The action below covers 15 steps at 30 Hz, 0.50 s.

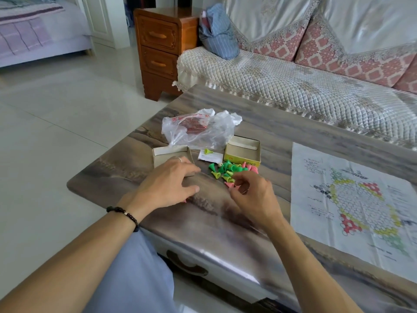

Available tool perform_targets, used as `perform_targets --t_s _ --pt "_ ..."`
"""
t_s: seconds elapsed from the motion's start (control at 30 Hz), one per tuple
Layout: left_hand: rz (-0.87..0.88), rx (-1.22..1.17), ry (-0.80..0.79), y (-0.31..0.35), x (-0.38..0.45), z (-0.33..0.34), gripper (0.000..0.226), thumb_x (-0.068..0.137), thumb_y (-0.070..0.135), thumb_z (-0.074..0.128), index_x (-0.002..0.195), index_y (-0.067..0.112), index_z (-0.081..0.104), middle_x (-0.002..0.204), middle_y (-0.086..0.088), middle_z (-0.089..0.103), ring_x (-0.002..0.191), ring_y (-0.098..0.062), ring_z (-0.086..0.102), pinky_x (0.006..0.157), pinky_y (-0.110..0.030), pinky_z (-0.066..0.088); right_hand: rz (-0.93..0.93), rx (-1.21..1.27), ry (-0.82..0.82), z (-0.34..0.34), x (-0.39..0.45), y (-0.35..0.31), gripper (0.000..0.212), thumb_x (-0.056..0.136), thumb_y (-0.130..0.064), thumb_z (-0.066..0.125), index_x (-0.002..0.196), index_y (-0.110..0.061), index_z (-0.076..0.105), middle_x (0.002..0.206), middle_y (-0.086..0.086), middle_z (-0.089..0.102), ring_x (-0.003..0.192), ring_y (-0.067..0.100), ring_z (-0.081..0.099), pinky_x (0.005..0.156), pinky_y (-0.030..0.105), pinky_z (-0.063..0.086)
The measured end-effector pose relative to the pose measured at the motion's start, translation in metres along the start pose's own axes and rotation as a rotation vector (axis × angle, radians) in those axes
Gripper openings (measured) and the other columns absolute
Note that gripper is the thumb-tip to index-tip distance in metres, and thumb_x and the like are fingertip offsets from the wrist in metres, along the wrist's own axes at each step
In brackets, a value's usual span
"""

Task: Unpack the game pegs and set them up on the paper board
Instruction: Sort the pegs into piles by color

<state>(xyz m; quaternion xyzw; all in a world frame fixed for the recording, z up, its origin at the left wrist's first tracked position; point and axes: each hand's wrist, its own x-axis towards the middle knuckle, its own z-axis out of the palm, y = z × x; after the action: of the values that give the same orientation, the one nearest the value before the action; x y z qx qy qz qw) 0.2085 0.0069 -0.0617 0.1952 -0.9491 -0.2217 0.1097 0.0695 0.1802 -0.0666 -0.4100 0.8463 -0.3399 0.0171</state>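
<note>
print on paper board (352, 199) illegible

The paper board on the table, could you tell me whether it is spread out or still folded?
Spread out: the paper board lies flat on the table, its whole printed star pattern showing.

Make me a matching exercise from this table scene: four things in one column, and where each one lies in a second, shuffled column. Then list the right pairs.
Things
1. paper board
2. yellow box
3. plastic bag
4. green pegs

Places
A. heaped on the table just beyond the right hand
B. spread flat at the right end of the table
C. crumpled at the far side, behind the two open boxes
D. open, just beyond the heap of pegs

Pairs: 1-B, 2-D, 3-C, 4-A
</note>
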Motion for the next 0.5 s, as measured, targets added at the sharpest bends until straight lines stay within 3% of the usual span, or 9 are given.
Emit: perform_targets --t_s 0.1,0.23,0.37,0.5 --pt "0.064 0.012 0.033 0.023 0.012 0.015 0.04 0.088 0.034 0.065 0.127 0.025 0.061 0.118 0.007 0.058 0.107 -0.013 0.056 0.088 -0.033 0.047 0.051 -0.09 0.055 -0.016 0.005 0.019 0.027 0.077 -0.014 0.069 0.104 -0.011 0.069 0.093 0.003 0.068 0.076 0.016 0.063 0.074 0.029 0.052" --pt "0.152 0.043 -0.006 0.053 0.027 0.044 0.035 0.089 0.027 0.062 0.124 0.024 0.062 0.117 0.004 0.06 0.11 -0.017 0.055 0.086 -0.037 0.049 -0.018 -0.21 -0.108 -0.015 0.009 0.026 0.033 0.075 -0.016 0.069 0.108 -0.011 0.068 0.105 0.007 0.063 0.09 0.025 0.06 0.078 0.036 0.051" --pt "0.15 0.071 0.007 0.059 0.036 0.062 0.029 0.09 0.029 0.062 0.119 0.023 0.062 0.116 0.005 0.057 0.111 -0.016 0.054 0.078 -0.03 0.045 -0.04 -0.243 -0.149 -0.013 0.013 0.03 0.025 0.076 -0.018 0.068 0.1 -0.016 0.069 0.1 0.002 0.062 0.087 0.021 0.06 0.075 0.038 0.053" --pt "0.146 0.005 -0.011 0.053 0.039 0.063 0.022 0.087 0.024 0.066 0.109 0.023 0.065 0.11 0.006 0.058 0.105 -0.016 0.056 0.081 -0.032 0.047 -0.062 -0.315 -0.201 -0.01 0.018 0.034 0.023 0.08 -0.024 0.064 0.102 -0.023 0.069 0.099 0.001 0.064 0.089 0.022 0.062 0.074 0.041 0.054"
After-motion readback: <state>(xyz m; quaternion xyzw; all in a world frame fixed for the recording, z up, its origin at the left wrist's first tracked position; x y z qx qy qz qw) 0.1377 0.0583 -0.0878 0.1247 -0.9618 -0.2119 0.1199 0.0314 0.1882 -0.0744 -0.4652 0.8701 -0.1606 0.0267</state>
